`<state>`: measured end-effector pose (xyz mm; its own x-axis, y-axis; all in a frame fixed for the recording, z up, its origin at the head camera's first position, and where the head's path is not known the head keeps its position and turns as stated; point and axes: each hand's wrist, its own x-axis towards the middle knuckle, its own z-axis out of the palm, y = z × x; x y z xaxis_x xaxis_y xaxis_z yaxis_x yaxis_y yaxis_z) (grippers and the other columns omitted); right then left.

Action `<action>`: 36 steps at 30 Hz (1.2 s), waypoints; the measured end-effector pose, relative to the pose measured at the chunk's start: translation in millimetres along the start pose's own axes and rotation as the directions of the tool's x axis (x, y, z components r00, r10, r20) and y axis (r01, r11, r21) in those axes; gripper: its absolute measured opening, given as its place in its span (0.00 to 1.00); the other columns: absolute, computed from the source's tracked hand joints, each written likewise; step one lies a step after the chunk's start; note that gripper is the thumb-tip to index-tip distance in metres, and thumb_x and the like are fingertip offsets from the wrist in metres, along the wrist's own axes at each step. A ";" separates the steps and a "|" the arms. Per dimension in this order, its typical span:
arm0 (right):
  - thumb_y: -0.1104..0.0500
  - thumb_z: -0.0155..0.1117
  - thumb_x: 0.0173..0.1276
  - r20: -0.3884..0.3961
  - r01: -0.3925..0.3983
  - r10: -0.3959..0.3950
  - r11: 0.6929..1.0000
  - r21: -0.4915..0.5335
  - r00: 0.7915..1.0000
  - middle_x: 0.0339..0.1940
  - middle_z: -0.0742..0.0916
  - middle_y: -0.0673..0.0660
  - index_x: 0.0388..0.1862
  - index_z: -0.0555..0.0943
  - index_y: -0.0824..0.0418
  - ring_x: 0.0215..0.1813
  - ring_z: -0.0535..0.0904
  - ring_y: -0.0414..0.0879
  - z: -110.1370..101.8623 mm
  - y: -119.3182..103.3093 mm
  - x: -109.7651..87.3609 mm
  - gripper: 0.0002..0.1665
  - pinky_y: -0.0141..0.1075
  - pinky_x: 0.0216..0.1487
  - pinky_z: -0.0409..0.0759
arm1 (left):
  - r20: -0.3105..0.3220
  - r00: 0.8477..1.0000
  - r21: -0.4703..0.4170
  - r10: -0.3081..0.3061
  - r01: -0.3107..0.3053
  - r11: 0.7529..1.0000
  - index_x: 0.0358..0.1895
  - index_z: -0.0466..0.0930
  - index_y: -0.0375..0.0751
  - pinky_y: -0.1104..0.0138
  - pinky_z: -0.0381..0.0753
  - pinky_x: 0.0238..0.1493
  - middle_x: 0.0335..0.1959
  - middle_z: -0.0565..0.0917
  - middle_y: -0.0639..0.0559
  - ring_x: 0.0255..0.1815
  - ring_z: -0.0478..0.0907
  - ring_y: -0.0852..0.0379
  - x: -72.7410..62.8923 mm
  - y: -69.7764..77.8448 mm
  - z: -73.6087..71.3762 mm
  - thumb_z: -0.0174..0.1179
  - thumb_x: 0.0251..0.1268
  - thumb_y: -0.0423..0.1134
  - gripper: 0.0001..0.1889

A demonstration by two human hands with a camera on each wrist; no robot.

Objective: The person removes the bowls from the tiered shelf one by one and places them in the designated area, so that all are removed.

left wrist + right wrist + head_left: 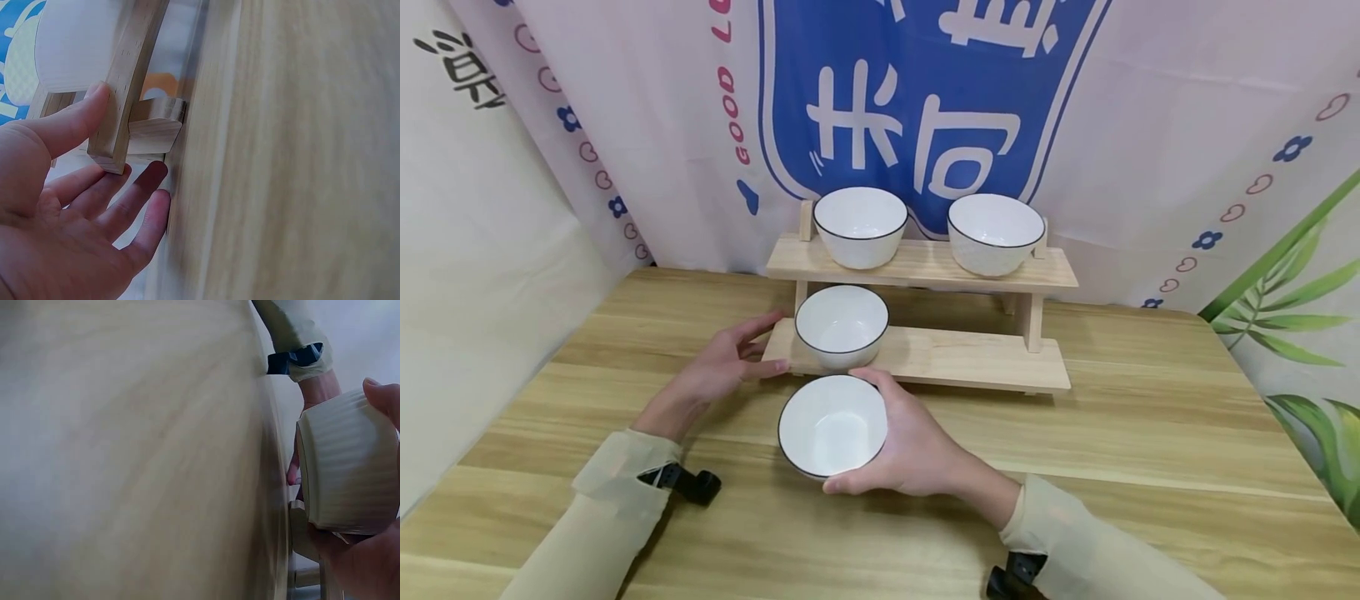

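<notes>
My right hand (921, 442) grips a white bowl (832, 427) with a dark rim, thumb at the near side and fingers at the far side. The bowl is just in front of a two-tier wooden shelf (970, 357), its inside facing up; its ribbed outer wall shows in the right wrist view. At the left end of the lower tier, my left hand (722, 362) holds the board between thumb and fingers. A second white bowl (842, 321) stands on that tier's left part. Two more, an upper left bowl (861, 225) and an upper right bowl (996, 233), stand on the top tier.
The shelf stands toward the back of a wood-grain table (1150, 467). Behind it hangs a pink-white curtain (1150, 125) with a blue printed panel. Light walls or cloths flank the table, the right one printed with green leaves (1292, 308).
</notes>
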<state>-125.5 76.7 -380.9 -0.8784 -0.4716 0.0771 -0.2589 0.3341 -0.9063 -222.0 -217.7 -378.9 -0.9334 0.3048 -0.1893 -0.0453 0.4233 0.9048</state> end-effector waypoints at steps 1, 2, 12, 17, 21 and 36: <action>0.51 0.94 0.38 0.003 -0.005 0.005 1.000 -0.003 1.000 0.69 0.80 0.51 0.81 0.62 0.55 0.64 0.82 0.46 1.1 -0.1 0.7 0.72 0.44 0.67 0.81 | 0.000 1.000 0.002 -0.001 0.001 1.000 0.88 0.51 0.52 0.40 0.62 0.82 0.88 0.54 0.40 0.84 0.61 0.33 0.0 -0.3 -0.1 0.71 0.71 0.40 0.49; 0.51 0.94 0.38 0.006 -0.011 0.011 1.000 -0.004 1.000 0.70 0.80 0.51 0.81 0.62 0.55 0.64 0.82 0.46 2.0 -0.4 1.3 0.72 0.44 0.67 0.81 | -0.001 1.000 0.002 -0.003 0.003 1.000 0.88 0.51 0.52 0.40 0.62 0.82 0.88 0.54 0.40 0.84 0.61 0.33 0.0 -0.5 -0.2 0.71 0.71 0.40 0.49; 0.47 0.94 0.40 0.038 -0.043 0.045 0.998 -0.037 0.998 0.68 0.80 0.52 0.82 0.61 0.55 0.63 0.81 0.47 8.4 -0.9 6.9 0.73 0.45 0.67 0.80 | 0.000 1.000 0.005 0.001 -0.001 1.000 0.88 0.50 0.51 0.42 0.64 0.81 0.88 0.55 0.39 0.84 0.63 0.34 -0.2 -1.4 0.1 0.71 0.71 0.40 0.49; 0.47 0.94 0.40 0.045 -0.061 0.063 0.997 -0.044 0.997 0.68 0.80 0.53 0.82 0.61 0.55 0.63 0.81 0.47 9.4 -0.2 9.1 0.73 0.45 0.67 0.80 | 0.000 1.000 0.012 0.009 -0.009 1.000 0.88 0.50 0.50 0.42 0.64 0.81 0.87 0.56 0.38 0.84 0.63 0.34 -1.6 -0.8 0.3 0.71 0.71 0.40 0.48; 0.47 0.93 0.41 0.060 -0.064 0.066 0.997 -0.042 0.996 0.68 0.80 0.53 0.82 0.60 0.55 0.64 0.81 0.47 9.3 -0.3 10.5 0.73 0.45 0.67 0.80 | -0.003 1.000 0.012 0.008 -0.008 1.000 0.88 0.50 0.50 0.42 0.64 0.81 0.87 0.57 0.37 0.84 0.63 0.34 -2.2 -0.7 -0.1 0.71 0.71 0.40 0.48; 0.46 0.94 0.41 0.063 -0.122 0.126 0.990 -0.064 0.990 0.73 0.77 0.54 0.84 0.57 0.56 0.67 0.78 0.48 13.1 -6.4 13.9 0.76 0.47 0.72 0.75 | -0.002 1.000 0.003 0.003 -0.003 1.000 0.88 0.52 0.52 0.42 0.64 0.81 0.87 0.56 0.39 0.84 0.63 0.34 0.8 -2.4 0.0 0.71 0.71 0.40 0.48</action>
<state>-130.7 57.4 -379.4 -0.8771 -0.4760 -0.0639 -0.1748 0.4403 -0.8807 -222.7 -218.4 -381.2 -0.9344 0.3039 -0.1860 -0.0417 0.4252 0.9041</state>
